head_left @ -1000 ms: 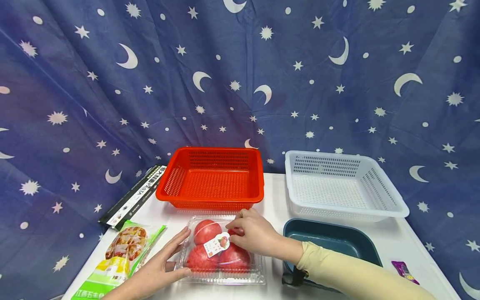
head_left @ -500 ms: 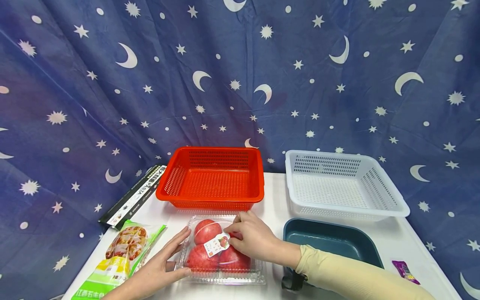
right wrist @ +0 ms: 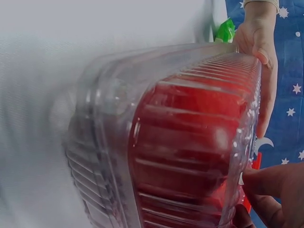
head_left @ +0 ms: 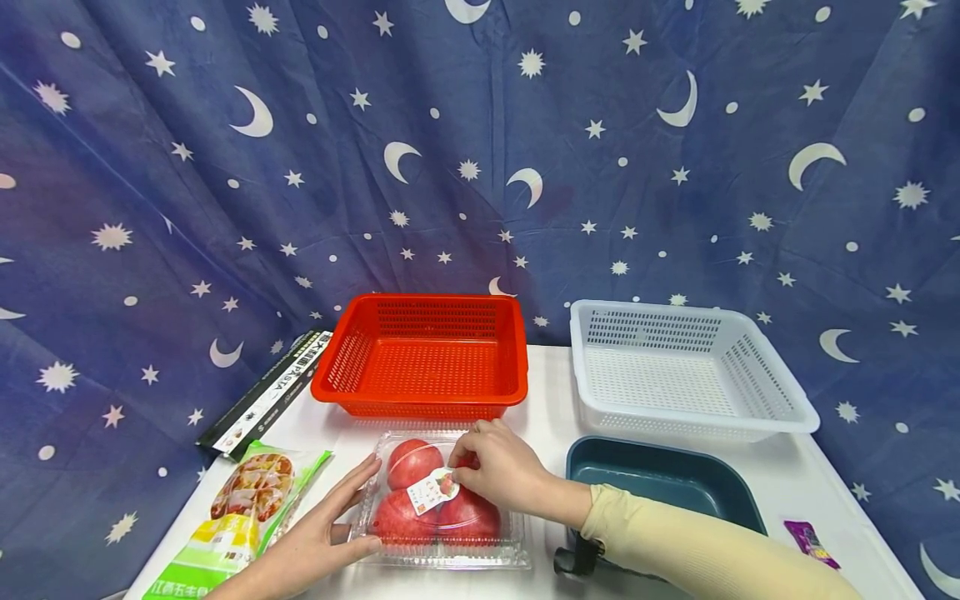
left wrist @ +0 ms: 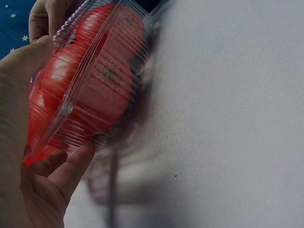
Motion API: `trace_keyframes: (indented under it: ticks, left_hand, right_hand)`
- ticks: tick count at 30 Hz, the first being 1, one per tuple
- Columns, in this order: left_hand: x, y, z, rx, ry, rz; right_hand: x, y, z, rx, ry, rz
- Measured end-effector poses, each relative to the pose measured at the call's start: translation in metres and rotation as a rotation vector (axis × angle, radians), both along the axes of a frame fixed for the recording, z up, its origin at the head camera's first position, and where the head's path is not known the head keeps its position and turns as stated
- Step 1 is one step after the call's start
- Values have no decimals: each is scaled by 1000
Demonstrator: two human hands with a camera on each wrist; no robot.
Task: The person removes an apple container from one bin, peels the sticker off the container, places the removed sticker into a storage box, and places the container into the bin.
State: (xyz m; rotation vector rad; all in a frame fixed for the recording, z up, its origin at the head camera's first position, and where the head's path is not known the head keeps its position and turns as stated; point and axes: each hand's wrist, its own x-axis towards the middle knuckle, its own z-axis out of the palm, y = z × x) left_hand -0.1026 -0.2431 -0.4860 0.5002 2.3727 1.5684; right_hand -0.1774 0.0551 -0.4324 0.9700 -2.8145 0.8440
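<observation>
Several red tomatoes (head_left: pixel 414 463) sit in a clear plastic box (head_left: pixel 480 557) in front of me on the table. On its lid lies a white sticker (head_left: pixel 429 493) with a fruit picture. My left hand (head_left: pixel 330 525) holds the box at its left side, thumb at the near corner and fingers along the edge; both ends of that grip show in the left wrist view. My right hand (head_left: pixel 498 468) bends over the lid and pinches the sticker's right end. In the right wrist view its thumb (right wrist: pixel 266 183) meets the fingers at the lid; part of the sticker is hidden.
A red basket (head_left: pixel 420 408) stands behind the box, with a white basket (head_left: pixel 690 425) to its right. A dark teal tub (head_left: pixel 660 454) lies partly under my right forearm. At left are a pasta box (head_left: pixel 270 396) and a green food bag (head_left: pixel 232 533); a purple packet (head_left: pixel 810 543) lies far right.
My right hand's fingers shift slightly about the sticker's right end, and the forearm moves a little left. The left hand and the box stay put.
</observation>
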Motion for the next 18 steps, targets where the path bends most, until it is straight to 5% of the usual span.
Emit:
trace_keyframes:
  ticks: [18]
  left_hand:
    - [1, 4, 2, -24, -8, 47]
  right_hand:
    - [2, -6, 4, -24, -11, -27]
